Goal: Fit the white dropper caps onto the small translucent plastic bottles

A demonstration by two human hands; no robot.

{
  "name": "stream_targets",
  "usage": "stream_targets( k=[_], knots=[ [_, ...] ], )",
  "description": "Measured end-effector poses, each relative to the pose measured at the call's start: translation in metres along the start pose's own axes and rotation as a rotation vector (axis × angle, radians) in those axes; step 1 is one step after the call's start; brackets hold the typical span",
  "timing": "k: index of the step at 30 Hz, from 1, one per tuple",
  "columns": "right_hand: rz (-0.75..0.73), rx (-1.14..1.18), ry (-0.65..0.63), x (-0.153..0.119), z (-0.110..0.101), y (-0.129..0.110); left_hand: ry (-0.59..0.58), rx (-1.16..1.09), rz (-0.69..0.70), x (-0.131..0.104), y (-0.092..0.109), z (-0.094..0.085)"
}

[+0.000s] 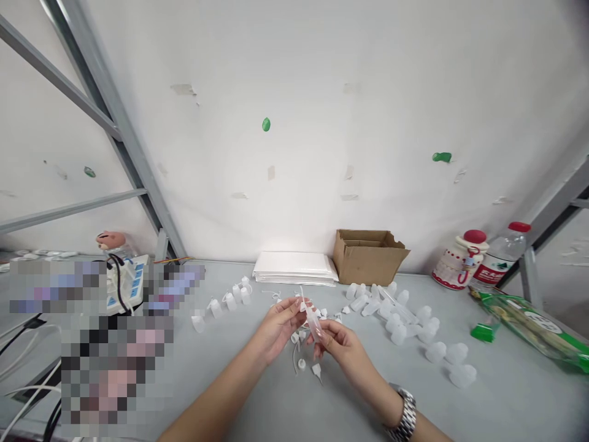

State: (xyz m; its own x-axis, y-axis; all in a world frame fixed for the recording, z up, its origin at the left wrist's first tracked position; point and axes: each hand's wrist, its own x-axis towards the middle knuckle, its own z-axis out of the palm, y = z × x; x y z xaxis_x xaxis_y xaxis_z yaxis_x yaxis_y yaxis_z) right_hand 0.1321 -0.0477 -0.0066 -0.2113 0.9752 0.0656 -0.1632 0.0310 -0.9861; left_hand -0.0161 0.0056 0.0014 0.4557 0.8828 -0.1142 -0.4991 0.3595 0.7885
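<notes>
Plastic bottle [314,325], slim and translucent, is held tilted above a gray tabletop [271,405] between a worker's two bare hands. The left hand [277,326] has a narrow grip at the white nozzle cap [303,306] on the upper end, while the right hand [344,345], below a metal wristwatch [405,414], closes its fingers around the lower body. The step in hand appears to be fitting or adjusting the cap, though whether it is fully seated cannot be told. Any further move there would call for a steady lower hold, with cap and neck in line and only light fingertip pressure. Loose white caps [301,364] lie beneath the hands; more translucent bottles [427,329] lie to the right, and small bottles with white fittings [230,300] stand to the left.
</notes>
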Motion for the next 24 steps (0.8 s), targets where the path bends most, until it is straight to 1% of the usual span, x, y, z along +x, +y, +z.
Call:
stream_targets(
  k=[3, 6, 8, 14, 18, 21, 24],
  knots=[
    [0.010, 0.018, -0.034, -0.0001, -0.0001, 0.0000, 0.003, 0.035, 0.019, -0.0006, 0.0017, 0.0020],
    [0.027, 0.096, -0.037, 0.0005, -0.0003, 0.0000, 0.011, 0.096, 0.033, -0.0011, 0.0021, 0.0038],
    [0.032, 0.109, -0.033, 0.0011, -0.0011, -0.0011, 0.026, 0.127, 0.049, -0.0011, 0.0019, 0.0041],
    [0.039, -0.046, 0.044, 0.0013, -0.0020, -0.0090, 0.049, 0.135, 0.071, -0.0010, 0.0014, 0.0033],
    [0.022, -0.105, 0.081, -0.0008, -0.0015, -0.0088, 0.017, 0.142, 0.074, -0.0012, 0.0025, 0.0048],
    [-0.033, -0.247, 0.142, -0.0030, -0.0023, -0.0057, -0.018, 0.137, 0.071, -0.0019, 0.0040, 0.0064],
    [-0.095, -0.434, 0.183, -0.0052, -0.0028, -0.0036, -0.001, 0.144, 0.073, -0.0032, 0.0043, 0.0076]
  ],
)
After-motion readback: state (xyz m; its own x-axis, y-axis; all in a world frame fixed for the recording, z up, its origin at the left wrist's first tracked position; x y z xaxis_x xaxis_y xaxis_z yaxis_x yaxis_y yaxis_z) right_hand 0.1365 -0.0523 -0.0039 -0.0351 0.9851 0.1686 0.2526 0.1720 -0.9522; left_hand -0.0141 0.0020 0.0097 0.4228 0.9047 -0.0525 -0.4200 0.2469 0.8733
